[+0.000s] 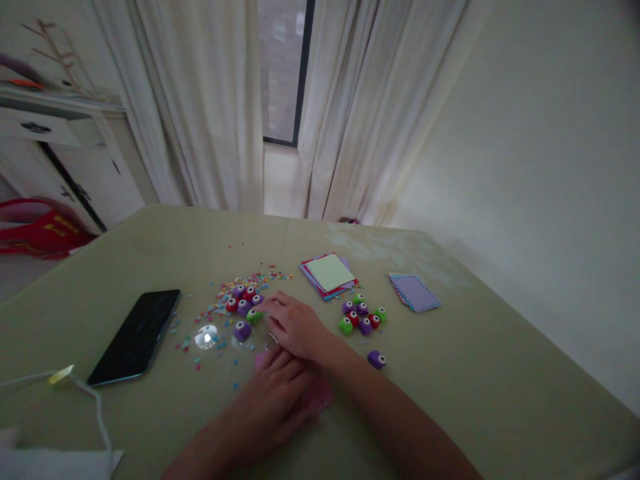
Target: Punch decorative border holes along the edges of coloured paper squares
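Observation:
My left hand (pixel 283 393) is bent over a pink flat sheet (pixel 321 395), its fingers closed on it; the hand covers most of the sheet. Crossing just above it, my right hand (pixel 296 325) reaches left with fingers apart. Its fingertips are at a green cube with an eye-like dot (pixel 254 316), on the edge of a pile of similar purple and red cubes (pixel 244 307). Whether they touch is hard to tell. A single purple cube (pixel 242 331) lies just in front of that pile. Clear, shiny plastic pieces (pixel 206 337) lie to its left.
Tiny coloured bits (pixel 227 297) are scattered around the pile. A second cluster of cubes (pixel 363 315) and a lone purple cube (pixel 377 359) lie right. Behind are stacked coloured squares (pixel 330 272) and a lilac sheet (pixel 416 293). A black phone (pixel 137 337) and white cable (pixel 100 413) lie left.

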`<action>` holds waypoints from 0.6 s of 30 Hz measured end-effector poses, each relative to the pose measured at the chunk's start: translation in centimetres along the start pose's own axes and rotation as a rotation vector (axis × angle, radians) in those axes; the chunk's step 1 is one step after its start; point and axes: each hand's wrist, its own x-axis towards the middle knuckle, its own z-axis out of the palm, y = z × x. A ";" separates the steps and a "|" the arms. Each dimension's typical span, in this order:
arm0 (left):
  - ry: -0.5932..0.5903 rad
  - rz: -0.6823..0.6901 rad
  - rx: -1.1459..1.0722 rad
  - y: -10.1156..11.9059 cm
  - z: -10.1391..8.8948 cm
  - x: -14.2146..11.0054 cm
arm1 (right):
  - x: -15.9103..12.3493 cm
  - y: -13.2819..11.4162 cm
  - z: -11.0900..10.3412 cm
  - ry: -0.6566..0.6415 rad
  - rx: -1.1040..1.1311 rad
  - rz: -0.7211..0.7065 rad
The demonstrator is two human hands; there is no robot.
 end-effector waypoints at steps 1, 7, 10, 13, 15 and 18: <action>-0.009 -0.033 -0.003 0.0 -0.2 -0.1 | 1.0 0.1 0.3 -0.032 -0.004 -0.049; -0.082 -0.007 -0.149 -2.2 -1.9 -1.6 | -0.9 1.6 0.0 -0.052 -0.154 0.035; -0.016 -0.012 -0.140 -3.4 -1.4 -2.1 | -5.7 2.5 -1.0 0.004 -0.192 0.182; 0.119 -0.101 0.008 -3.5 0.2 -1.9 | -9.9 2.7 -1.7 0.061 -0.182 0.302; 0.157 -0.125 0.135 -3.4 1.0 -1.6 | -11.3 2.7 -2.0 0.068 -0.162 0.327; 0.184 -0.137 0.284 -3.7 1.4 -1.5 | -11.8 2.5 -2.4 0.031 -0.156 0.365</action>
